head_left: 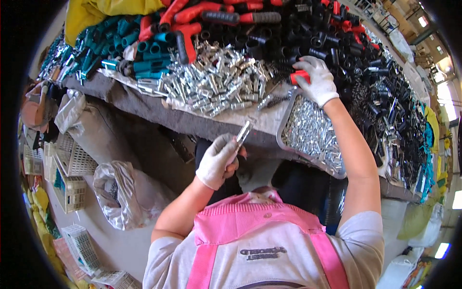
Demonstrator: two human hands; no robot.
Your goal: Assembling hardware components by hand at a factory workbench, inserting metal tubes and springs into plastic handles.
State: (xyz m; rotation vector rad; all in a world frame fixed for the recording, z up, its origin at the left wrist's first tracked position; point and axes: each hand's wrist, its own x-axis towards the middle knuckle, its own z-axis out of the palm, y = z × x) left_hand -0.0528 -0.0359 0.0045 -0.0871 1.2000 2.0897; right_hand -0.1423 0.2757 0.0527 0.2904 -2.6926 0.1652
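Note:
My left hand [219, 161], in a white glove, is closed around a shiny metal rod-like part [244, 131], held upward in front of the table's near edge. Over the back edge of a grey tray [280, 137] of small silver metal pieces [310, 127], my right hand [316, 82], gloved too, has its thumb and fingers around a short red plastic piece [299, 77]. A heap of silver metal shafts [221, 79] lies on the table between the two hands, farther back. Beside the tray rests a dark coil spring [278, 100].
Teal plastic housings [151, 65] and red-and-black tool bodies [185, 41] pile up at the back left. Black cylindrical parts [317, 41] and springs [358, 89] cover the right side. White sacks [118, 192] and plastic baskets [72, 190] stand on the floor at left.

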